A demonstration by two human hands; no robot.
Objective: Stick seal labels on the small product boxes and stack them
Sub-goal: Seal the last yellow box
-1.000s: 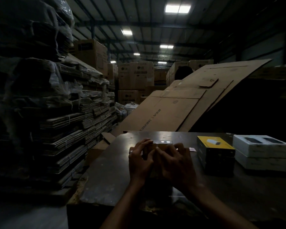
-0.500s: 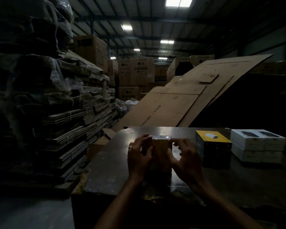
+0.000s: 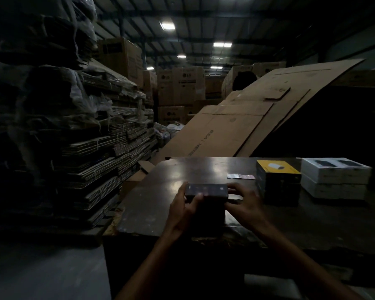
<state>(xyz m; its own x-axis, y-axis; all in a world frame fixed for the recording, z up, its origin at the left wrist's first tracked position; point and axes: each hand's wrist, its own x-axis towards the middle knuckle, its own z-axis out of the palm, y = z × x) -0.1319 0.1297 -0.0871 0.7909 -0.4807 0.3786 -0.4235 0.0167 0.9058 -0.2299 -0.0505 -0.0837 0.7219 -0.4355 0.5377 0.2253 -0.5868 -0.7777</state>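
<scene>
A small dark product box (image 3: 207, 189) stands on the dark table (image 3: 160, 204) in front of me. My left hand (image 3: 183, 210) grips its left side, thumb across the near top edge. My right hand (image 3: 244, 204) holds its right side with fingers on the end face. To the right stands a stack of boxes with a yellow top (image 3: 277, 180), and further right a white stack of boxes (image 3: 336, 178). A strip of seal labels (image 3: 239, 176) lies on the table behind the held box.
Bundled flat cardboard (image 3: 91, 161) is piled high on the left, close to the table's corner. Large flattened cartons (image 3: 236, 126) lean behind the table. Tall brown cartons (image 3: 180, 87) fill the back. The table's near left edge is chipped.
The box has turned so a long side faces up, and my hands have shifted to its two ends. The label strip behind it has come into sight.
</scene>
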